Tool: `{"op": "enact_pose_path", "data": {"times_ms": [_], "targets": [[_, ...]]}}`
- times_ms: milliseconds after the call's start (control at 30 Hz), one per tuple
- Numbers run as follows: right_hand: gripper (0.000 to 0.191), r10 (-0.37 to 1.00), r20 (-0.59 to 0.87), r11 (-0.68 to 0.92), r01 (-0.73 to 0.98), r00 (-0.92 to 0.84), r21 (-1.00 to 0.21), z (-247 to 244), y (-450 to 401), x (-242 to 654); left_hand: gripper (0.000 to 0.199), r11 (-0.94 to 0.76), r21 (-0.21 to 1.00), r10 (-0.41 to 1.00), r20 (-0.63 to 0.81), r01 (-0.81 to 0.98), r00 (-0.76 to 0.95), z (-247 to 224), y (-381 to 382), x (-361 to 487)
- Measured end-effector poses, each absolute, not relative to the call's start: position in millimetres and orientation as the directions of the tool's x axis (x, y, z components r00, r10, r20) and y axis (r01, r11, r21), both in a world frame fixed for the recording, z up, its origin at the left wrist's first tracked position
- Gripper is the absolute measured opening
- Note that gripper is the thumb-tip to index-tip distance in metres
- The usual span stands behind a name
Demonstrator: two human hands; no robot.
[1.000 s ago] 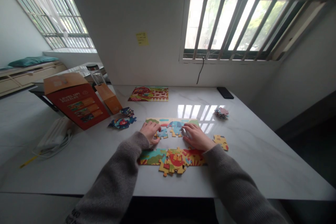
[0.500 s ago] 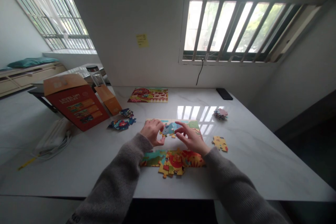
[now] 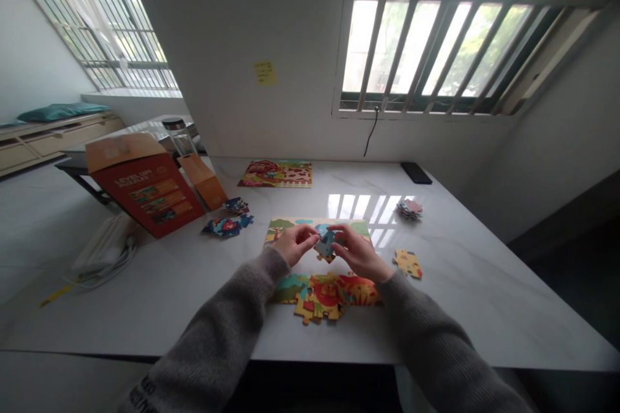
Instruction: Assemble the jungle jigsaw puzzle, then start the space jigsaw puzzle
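Observation:
Between my two hands is a blue puzzle piece (image 3: 326,242) with some yellow at its lower edge, tilted over the upper strip of a jigsaw puzzle (image 3: 277,226). My left hand (image 3: 294,244) is closed, thumb and fingertips pinched at the piece's left edge. From the right, my right hand (image 3: 357,253) grips the piece with curved fingers and thumb. Nearer to me lies the puzzle's lower strip (image 3: 363,290), in green, orange and red. Loose yellow puzzle pieces (image 3: 306,311) overlap its front edge. The fingers hide part of the upper strip.
At right lie joined yellow pieces (image 3: 408,263), a pile of pieces (image 3: 409,209) and a black phone (image 3: 416,173). A farm puzzle (image 3: 276,173) lies at the back. Left are dark blue pieces (image 3: 225,226), a red puzzle box (image 3: 145,190) and a white power strip (image 3: 99,251).
My left hand has moved right and its fingers have closed into a pinch. The blue piece has shifted slightly right and turned, and my right fingers now meet its right side.

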State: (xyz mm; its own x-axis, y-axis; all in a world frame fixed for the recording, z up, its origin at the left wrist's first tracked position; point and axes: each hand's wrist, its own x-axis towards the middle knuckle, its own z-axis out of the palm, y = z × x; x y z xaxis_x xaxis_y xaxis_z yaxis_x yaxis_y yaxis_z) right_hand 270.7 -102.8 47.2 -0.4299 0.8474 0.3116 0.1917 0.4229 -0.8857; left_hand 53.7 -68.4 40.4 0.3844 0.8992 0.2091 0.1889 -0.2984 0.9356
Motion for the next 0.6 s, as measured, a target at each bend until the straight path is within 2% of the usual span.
{"op": "enact_pose_path", "data": {"times_ms": [67, 167, 233, 333, 433, 533, 600], "targets": [[0.030, 0.856, 0.328, 0.446, 0.247, -0.401, -0.860, 47, -104, 270, 0.037, -0.237, 0.961, 0.867, 0.143, 0.143, 0.477, 38, -69, 55], [0.037, 0.865, 0.369, 0.472, 0.302, -0.340, -0.828, 44, -101, 269, 0.040, -0.193, 0.969, 0.842, 0.083, 0.154, 0.533, 39, -72, 56], [0.043, 0.869, 0.407, 0.483, 0.304, -0.282, -0.821, 42, -99, 271, 0.039, -0.183, 0.968, 0.833, 0.060, 0.172, 0.549, 41, -73, 55], [0.039, 0.849, 0.481, 0.529, 0.348, -0.220, -0.774, 45, -97, 275, 0.040, -0.207, 0.957, 0.849, 0.072, 0.203, 0.524, 43, -71, 53], [0.040, 0.811, 0.529, 0.583, 0.427, -0.251, -0.691, 51, -101, 279, 0.043, -0.204, 0.956, 0.865, 0.077, 0.209, 0.495, 41, -66, 51], [0.055, 0.780, 0.531, 0.622, 0.496, -0.331, -0.606, 54, -105, 283, 0.042, -0.202, 0.962, 0.861, 0.085, 0.183, 0.502, 40, -64, 50], [0.057, 0.759, 0.531, 0.646, 0.535, -0.376, -0.544, 52, -107, 284, 0.040, -0.228, 0.956, 0.850, 0.104, 0.183, 0.516, 41, -65, 50]]}}
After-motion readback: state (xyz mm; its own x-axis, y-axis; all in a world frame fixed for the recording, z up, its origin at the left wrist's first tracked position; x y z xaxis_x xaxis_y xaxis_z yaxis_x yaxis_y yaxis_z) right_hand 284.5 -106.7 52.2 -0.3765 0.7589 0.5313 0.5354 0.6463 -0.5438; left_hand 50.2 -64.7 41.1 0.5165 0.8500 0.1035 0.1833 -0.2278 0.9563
